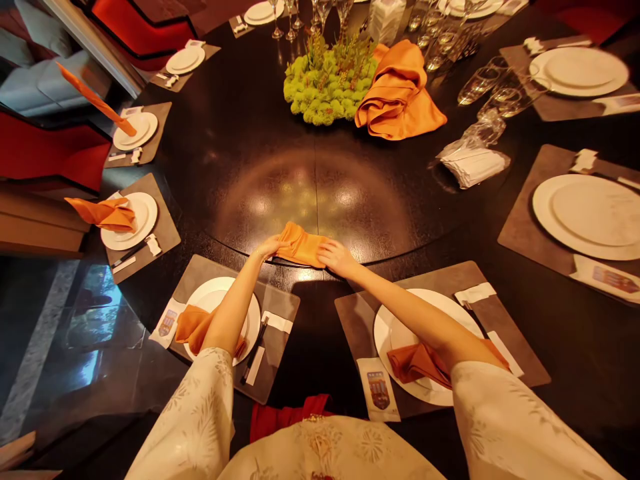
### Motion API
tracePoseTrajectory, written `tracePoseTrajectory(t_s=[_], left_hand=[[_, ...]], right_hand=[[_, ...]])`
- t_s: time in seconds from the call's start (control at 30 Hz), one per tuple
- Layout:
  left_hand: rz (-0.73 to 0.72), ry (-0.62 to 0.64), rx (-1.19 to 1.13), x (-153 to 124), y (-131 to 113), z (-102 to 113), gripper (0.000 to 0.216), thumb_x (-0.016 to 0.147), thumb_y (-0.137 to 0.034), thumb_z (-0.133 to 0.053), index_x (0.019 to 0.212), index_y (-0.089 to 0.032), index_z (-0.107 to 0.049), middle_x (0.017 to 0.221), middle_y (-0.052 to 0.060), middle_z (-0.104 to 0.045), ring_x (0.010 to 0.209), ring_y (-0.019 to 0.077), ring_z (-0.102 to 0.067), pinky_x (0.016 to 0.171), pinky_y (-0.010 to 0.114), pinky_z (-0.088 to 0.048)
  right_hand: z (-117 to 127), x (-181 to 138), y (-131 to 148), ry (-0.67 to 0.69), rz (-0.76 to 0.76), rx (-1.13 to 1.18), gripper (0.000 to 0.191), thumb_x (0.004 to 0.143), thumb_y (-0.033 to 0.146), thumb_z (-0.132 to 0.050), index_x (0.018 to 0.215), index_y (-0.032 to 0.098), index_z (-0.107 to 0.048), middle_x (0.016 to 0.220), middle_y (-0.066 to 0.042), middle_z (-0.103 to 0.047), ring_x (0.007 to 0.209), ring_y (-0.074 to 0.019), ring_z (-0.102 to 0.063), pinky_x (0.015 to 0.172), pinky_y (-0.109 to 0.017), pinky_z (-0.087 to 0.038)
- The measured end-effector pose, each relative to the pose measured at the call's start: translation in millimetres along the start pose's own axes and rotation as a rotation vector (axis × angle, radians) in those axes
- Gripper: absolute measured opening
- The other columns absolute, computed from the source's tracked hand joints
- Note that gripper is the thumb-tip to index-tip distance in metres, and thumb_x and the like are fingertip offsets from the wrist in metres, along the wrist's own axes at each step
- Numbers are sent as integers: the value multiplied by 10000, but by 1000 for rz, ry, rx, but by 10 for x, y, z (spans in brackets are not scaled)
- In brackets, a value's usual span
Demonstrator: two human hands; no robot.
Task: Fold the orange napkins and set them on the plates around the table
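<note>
Now the left hand (pixel 267 248) and right hand (pixel 337 259) each keep a narrow grip on opposite ends of a folded orange cloth napkin (pixel 300 245), at the edge of the round glossy black surface (pixel 240 133).

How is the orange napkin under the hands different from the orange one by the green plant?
The folded napkin is a flat strip; the heaped napkin is a loose, puffy pile. The folded napkin sits under the left hand and right hand, the heaped napkin beside the green centerpiece, untouched. Both are shiny orange cloth.
</note>
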State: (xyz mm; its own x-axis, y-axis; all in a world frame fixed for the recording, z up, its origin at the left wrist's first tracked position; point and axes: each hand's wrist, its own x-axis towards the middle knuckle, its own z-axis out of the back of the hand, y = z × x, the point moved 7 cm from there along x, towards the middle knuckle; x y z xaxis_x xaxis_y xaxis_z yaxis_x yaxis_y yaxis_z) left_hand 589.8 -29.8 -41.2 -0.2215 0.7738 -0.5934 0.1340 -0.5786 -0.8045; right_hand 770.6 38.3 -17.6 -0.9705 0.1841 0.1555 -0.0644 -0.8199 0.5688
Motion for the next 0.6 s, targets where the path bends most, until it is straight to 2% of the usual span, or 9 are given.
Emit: tracePoseTrajectory(t_s=[0.07,0.13,0.2,0.23,0.3,0.37,0.4,0.53,0.6], left_hand=[[-3,-99,254,0,55,40,299,667,-207,-697,943,-118,-625,967,99,-670,944,225,-622,864,359,-484],[-43,-266,474,-45,27,69,355,661,-185,-704,993,-127,-597,1067,121,-624,1056,259,-562,932,395,-435],[-151,-435,720,-137,-87,44,410,691,-167,-683,1078,-140,-550,1179,156,-546,1146,283,-488,976,413,-386],[-221,-477,871,-182,-148,-13,380,735,-166,-641,1099,-152,-535,1197,160,-522,1153,278,-476,973,401,-385],[-322,-430,1133,-231,-183,-187,253,833,-164,-503,1083,-178,-542,1141,145,-536,1088,250,-511,918,358,-416],[-331,-314,1247,-241,-110,-323,251,889,-164,-366,1045,-189,-562,1037,127,-569,994,228,-546,856,329,-437],[-328,-299,1273,-251,-79,-360,268,904,-188,-334,1041,-187,-565,1005,124,-578,966,228,-553,840,329,-440],[-346,-388,1310,-303,-60,-447,334,857,-378,-466,1077,-138,-542,1028,167,-577,996,304,-537,853,407,-427],[-315,-405,1273,-296,-73,-456,360,803,-360,-542,1075,-124,-531,1050,191,-572,1010,328,-535,853,424,-423]], right_hand=[[-165,-70,52,107,91,16,243,869,214,-434,886,182,-675,1137,-111,-623,1176,-216,-484,1035,-454,-335],[-280,-82,56,188,137,-9,230,843,221,-478,965,162,-663,1221,-132,-571,1178,-227,-483,1023,-444,-353],[-296,-56,3,204,142,-30,299,817,215,-507,1078,136,-629,1231,-156,-554,1144,-232,-501,995,-428,-381],[-269,-38,-36,190,136,-28,336,809,218,-516,1118,124,-612,1208,-164,-562,1118,-231,-513,976,-417,-395],[-180,-13,-112,152,134,-17,365,803,244,-533,1138,118,-604,1145,-163,-588,1076,-230,-523,952,-406,-402],[-94,-2,-170,130,145,-15,336,807,278,-541,1103,144,-628,1121,-143,-595,1071,-231,-511,955,-406,-382],[-63,5,-192,125,148,-18,305,816,289,-537,1071,161,-644,1113,-131,-597,1073,-231,-503,960,-405,-366],[-46,95,-299,96,27,-24,265,887,332,-465,951,172,-665,958,-96,-631,947,-205,-526,885,-345,-364],[-94,176,-361,68,-95,-47,319,920,366,-418,949,158,-658,877,-92,-637,866,-196,-535,822,-316,-364]])
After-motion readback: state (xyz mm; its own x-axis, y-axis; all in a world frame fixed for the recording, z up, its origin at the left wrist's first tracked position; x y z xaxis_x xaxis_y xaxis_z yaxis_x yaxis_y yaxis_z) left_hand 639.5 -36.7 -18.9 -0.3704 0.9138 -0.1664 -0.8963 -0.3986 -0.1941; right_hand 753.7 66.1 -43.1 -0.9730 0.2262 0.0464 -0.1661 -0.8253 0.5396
